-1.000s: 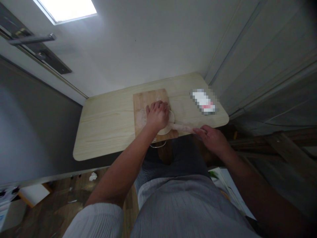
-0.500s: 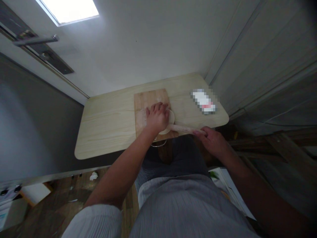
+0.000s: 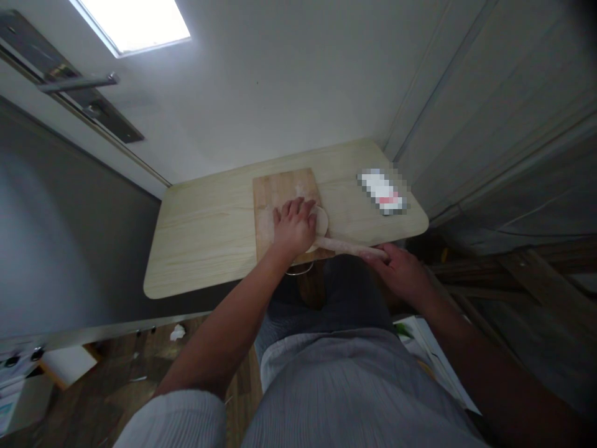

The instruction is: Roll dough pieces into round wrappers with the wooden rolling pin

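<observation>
A wooden cutting board point(image 3: 282, 183), dusted with white flour, lies on the pale table. Over its front right part is a round, flat sheet of dough point(image 3: 321, 219), partly hidden beneath my left hand point(image 3: 295, 231). That hand rests palm down on it, fingers stretched and a little apart. My right hand point(image 3: 396, 267) is wrapped around the right end of a floury rolling pin point(image 3: 347, 246). The pin slants across the board's front right corner, its far end reaching the dough's near edge beside my left wrist.
The table point(image 3: 200, 236) stands against a white door with a metal handle point(image 3: 79, 83). A blurred-out, phone-shaped object point(image 3: 381, 191) lies at the table's right. Below are a wooden floor, a crumpled white scrap point(image 3: 177, 333) and an open white box point(image 3: 429, 348) by my right side.
My left hand has moved slightly, its fingers now a bit more stretched out over the dough. The rolling pin and my right hand have shifted slightly nearer to me.
</observation>
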The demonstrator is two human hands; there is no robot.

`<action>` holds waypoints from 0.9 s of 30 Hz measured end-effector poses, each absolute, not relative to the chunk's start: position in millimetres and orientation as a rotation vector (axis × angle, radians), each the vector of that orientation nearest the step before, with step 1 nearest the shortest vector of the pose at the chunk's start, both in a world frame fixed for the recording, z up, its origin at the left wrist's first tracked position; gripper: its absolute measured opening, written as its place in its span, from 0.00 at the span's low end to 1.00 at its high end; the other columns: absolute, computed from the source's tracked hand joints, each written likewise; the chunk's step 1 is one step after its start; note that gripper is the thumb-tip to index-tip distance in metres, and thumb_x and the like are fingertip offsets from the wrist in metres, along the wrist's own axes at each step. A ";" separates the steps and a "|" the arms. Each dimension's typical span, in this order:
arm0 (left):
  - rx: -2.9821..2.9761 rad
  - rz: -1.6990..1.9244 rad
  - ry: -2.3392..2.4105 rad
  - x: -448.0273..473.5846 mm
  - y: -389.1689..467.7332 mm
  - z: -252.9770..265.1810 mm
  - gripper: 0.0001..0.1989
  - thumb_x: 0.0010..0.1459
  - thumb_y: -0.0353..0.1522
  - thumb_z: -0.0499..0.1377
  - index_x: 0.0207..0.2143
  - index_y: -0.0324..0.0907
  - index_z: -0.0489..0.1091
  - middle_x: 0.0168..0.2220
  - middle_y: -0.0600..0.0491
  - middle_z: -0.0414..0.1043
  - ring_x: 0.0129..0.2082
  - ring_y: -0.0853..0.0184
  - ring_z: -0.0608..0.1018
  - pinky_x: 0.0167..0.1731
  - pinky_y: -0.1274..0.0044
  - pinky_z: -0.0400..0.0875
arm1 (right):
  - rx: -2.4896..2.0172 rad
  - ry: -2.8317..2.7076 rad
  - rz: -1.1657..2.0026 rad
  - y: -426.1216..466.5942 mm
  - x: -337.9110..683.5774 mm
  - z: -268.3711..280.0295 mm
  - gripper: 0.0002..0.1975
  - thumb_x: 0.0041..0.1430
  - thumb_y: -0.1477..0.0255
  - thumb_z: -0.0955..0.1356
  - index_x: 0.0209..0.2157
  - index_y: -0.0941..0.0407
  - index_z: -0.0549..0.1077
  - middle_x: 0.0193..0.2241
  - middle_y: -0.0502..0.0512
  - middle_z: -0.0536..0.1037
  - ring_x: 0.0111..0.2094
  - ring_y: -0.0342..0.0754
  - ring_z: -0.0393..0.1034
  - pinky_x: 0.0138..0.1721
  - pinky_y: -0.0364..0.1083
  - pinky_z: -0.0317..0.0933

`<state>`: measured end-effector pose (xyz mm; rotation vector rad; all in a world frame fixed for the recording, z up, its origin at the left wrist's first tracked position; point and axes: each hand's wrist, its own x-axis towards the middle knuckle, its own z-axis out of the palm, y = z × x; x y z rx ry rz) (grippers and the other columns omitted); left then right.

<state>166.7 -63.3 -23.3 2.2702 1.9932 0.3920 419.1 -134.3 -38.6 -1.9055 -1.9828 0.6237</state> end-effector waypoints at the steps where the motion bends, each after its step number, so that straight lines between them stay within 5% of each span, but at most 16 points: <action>1: 2.273 0.398 1.991 166.6 -64.5 -23.4 0.22 0.70 0.40 0.44 0.64 0.53 0.59 0.68 0.52 0.57 0.67 0.56 0.57 0.65 0.53 0.48 | -1.899 -1.980 0.633 -135.2 419.3 -39.1 0.25 0.61 0.46 0.62 0.36 0.52 0.75 0.31 0.56 0.79 0.33 0.54 0.74 0.32 0.46 0.58; 27: 2.313 0.416 2.028 160.2 -97.5 -22.3 0.24 0.70 0.42 0.41 0.65 0.52 0.56 0.69 0.52 0.55 0.68 0.58 0.56 0.67 0.56 0.48 | -1.878 -2.089 0.681 -161.4 419.0 -43.2 0.24 0.61 0.45 0.62 0.29 0.51 0.70 0.27 0.53 0.77 0.30 0.52 0.73 0.29 0.47 0.56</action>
